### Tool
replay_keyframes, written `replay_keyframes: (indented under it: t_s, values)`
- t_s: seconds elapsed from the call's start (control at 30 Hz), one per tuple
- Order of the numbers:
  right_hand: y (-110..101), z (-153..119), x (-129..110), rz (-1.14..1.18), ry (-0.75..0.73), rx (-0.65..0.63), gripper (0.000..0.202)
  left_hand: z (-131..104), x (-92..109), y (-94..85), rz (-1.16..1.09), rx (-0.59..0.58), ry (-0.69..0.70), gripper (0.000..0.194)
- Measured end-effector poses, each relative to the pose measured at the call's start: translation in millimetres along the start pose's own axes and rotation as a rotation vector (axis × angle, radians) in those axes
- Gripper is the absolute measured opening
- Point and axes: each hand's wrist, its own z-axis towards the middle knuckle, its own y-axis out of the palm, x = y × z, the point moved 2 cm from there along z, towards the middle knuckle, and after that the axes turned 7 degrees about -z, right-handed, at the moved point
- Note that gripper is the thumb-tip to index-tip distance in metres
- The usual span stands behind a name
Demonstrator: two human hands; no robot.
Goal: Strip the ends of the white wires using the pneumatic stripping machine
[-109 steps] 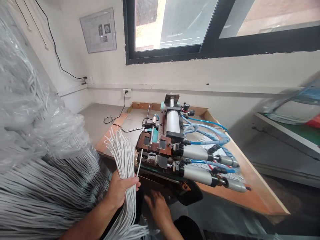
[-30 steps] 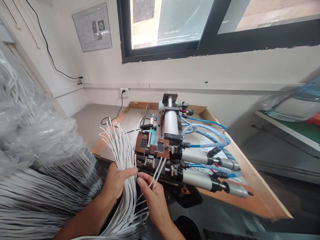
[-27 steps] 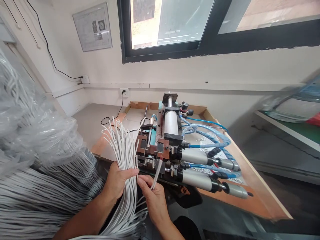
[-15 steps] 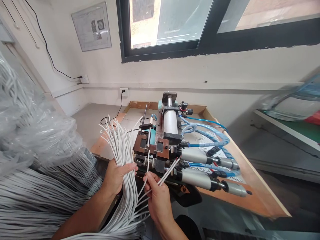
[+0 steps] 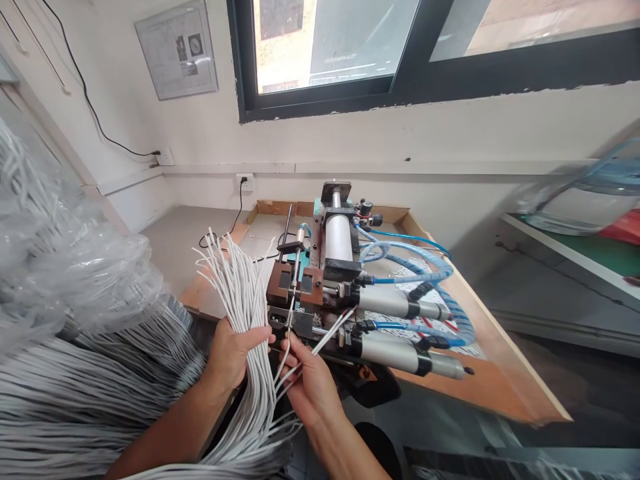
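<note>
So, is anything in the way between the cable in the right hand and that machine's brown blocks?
Nothing visible. The cable runs from the fingertips of the right hand up to the brown blocks; two loose cables lean off to the side.

Wall notice (image 5: 176, 50): print too small
Window (image 5: 357, 40): cut off at top
Wire heap (image 5: 100, 393): cut off at left
Left hand (image 5: 227, 357): fingers mostly behind bundle (image 5: 257, 380)

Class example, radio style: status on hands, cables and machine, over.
Left hand gripping cable bundle. Right hand feeding one cable between machine jaws, pinching others. Nothing visible blocking it.
</note>
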Motion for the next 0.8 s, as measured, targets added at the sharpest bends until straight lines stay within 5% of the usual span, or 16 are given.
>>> replay_keyframes:
  t_s: [0.2, 0.37, 0.8]
  values:
    - [0, -10, 4, -0.339, -0.185, -0.163, 0.025, -4, -2, 0.6, 0.014, -0.051, 0.069, 0.02]
    - [-8, -13, 5, -0.535, -0.391, -0.162, 0.024, -10, -7, 0.2, 0.005, -0.134, 0.019, 0.013]
    - [-22, -20, 13, -0.434, -0.263, -0.087, 0.024, -15, -9, -6.6, 0.007, -0.002, -0.118, 0.017]
